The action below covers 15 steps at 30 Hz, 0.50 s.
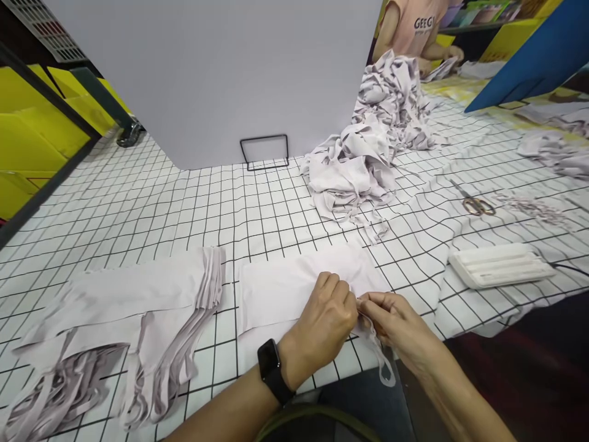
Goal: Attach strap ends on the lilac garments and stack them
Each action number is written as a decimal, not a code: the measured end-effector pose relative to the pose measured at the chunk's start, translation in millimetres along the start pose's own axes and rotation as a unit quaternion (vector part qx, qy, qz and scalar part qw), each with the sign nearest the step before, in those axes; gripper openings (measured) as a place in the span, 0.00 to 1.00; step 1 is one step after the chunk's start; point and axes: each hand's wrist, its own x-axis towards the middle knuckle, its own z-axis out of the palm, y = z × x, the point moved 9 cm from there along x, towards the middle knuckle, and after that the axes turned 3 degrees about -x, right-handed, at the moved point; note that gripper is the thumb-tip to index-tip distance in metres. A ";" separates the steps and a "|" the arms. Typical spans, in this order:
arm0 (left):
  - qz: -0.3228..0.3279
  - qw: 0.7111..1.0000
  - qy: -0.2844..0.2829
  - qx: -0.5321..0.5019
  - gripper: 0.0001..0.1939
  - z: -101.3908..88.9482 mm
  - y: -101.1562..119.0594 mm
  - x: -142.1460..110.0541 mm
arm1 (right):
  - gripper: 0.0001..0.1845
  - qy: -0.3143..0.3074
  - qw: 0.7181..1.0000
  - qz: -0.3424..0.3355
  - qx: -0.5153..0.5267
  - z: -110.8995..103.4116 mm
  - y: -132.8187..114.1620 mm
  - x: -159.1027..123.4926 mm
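A pale lilac fabric piece [285,285] lies flat on the checked tablecloth near the front edge. My left hand [324,322], with a black watch on its wrist, is curled and pinches the right end of that piece. Touching it fingertip to fingertip, my right hand [398,325] pinches the same end, where a thin strap [384,362] loops down over the table's edge. To the left lies a neat stack of similar fabric pieces [151,307] with straps trailing toward me.
A loose heap of the same fabric [368,147] sits at the back right. Scissors [476,202] and a white flat box [499,265] lie to the right. A grey board [221,73] stands behind on a wire stand. Another person sits at the far right.
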 end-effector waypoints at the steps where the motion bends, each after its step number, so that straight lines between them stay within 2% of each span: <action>1: 0.000 1.000 0.002 0.002 0.12 0.6 -0.8 0.1 | 0.24 0.002 1.000 0.001 0.005 1.2 -1.6 -0.9; 7: -0.012 1.000 -0.014 -0.006 0.12 5.6 -6.3 0.7 | 0.25 -0.032 0.999 -0.023 0.024 6.9 -6.6 -6.1; 10: -0.036 0.999 -0.006 -0.015 0.10 3.2 -12.0 -0.5 | 0.26 -0.007 0.998 -0.052 0.025 0.2 -7.4 -8.0; 15: -0.037 0.999 -0.010 0.005 0.10 5.1 -10.7 -0.1 | 0.28 0.052 0.995 -0.082 -0.002 -5.7 -7.7 -12.7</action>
